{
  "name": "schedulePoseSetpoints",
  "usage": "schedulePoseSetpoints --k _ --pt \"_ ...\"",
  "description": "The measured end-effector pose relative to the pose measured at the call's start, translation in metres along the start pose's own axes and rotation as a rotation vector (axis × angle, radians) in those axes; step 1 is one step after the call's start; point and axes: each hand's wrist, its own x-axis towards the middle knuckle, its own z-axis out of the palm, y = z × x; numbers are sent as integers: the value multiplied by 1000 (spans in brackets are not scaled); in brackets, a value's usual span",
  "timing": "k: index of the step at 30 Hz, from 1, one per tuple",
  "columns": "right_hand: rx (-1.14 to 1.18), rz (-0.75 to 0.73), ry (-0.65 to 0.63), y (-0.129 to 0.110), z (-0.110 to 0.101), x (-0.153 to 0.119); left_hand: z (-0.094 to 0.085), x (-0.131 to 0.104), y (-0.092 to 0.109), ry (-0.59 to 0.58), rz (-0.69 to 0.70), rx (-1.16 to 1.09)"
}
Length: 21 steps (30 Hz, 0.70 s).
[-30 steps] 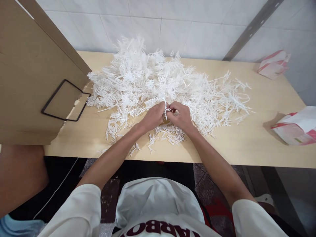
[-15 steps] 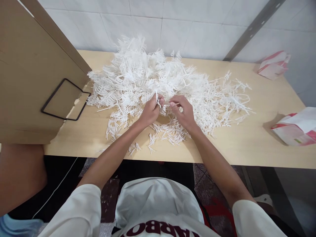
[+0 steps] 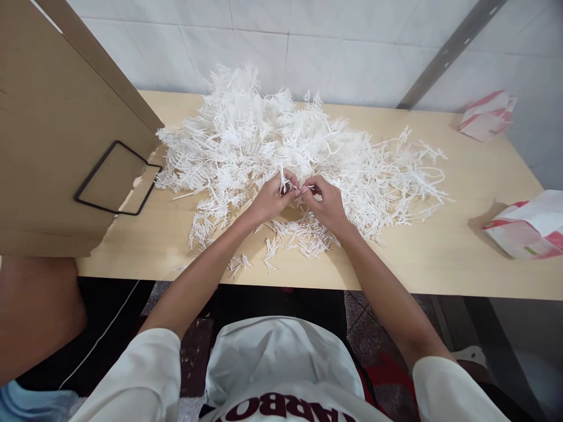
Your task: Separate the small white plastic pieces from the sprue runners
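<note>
A large heap of thin, white, branching plastic-looking pieces (image 3: 246,135) is spread over the table. At its front edge my left hand (image 3: 275,198) is closed around a white branched piece (image 3: 284,179), part of which sticks up past the fingers. My right hand (image 3: 324,202) pinches at the same piece, thumb and forefinger meeting the left fingertips. The fingers hide most of what lies between them. Small loose white bits (image 3: 270,255) lie on the table in front of the hands.
A cardboard panel (image 3: 57,129) stands at the left, with a black wire frame (image 3: 116,176) by its lower edge. Two red-and-white paper packets (image 3: 488,117) sit at the right of the wooden table (image 3: 440,258). A tiled wall rises behind, with a metal upright (image 3: 453,55).
My right hand has closed its gap to the left, and its thumb and forefinger now pinch at the white piece. My left hand has shifted slightly right and downward.
</note>
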Motion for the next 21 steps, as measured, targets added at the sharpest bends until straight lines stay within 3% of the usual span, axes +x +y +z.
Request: schedulePoseSetpoints --k 4,9,13,21 --pt "-37 13 -99 3 -1 3 -2 0 1 35 -29 171" --pt "-259 -61 -100 3 -2 2 0 -2 5 -20 -23 332" --pt "-384 -96 -32 2 3 -3 5 -5 10 -48 -37 434" --pt "-406 -249 84 1 5 -7 4 -6 15 -8 -44 466"
